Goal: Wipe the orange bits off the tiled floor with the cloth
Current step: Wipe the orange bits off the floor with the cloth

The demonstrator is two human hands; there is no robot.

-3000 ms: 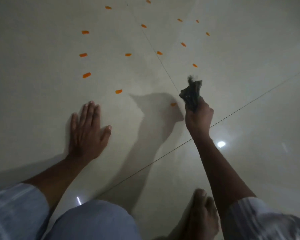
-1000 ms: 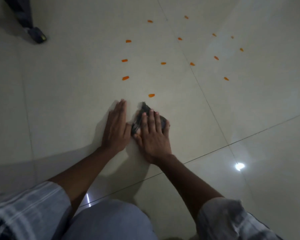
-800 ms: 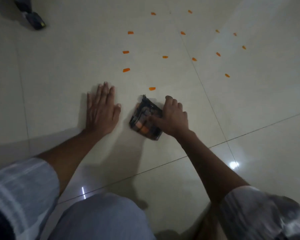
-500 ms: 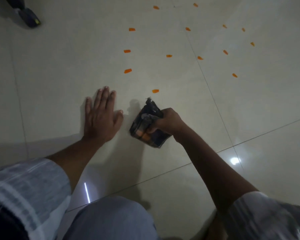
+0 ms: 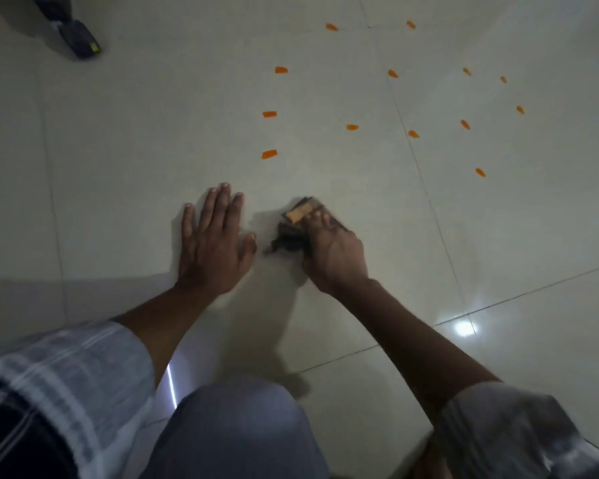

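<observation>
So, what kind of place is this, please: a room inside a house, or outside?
Probably an indoor room, perhaps a home. The floor is large glossy pale tiles with thin grout lines, a ceiling light's reflection shines on it, and a dark object, unclear what, stands at the far left.

We see a glossy, smooth tiled floor [image 5: 325, 174] mirroring a lamp. The dark cloth [image 5: 296, 224] looks soft and matt, as do the woven checked sleeves [image 5: 73, 371].

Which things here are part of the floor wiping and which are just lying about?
Job: cloth, held by the right hand; orange bits on the tiled floor.
Lying about: dark object at top left; its identity is unclear.
</observation>
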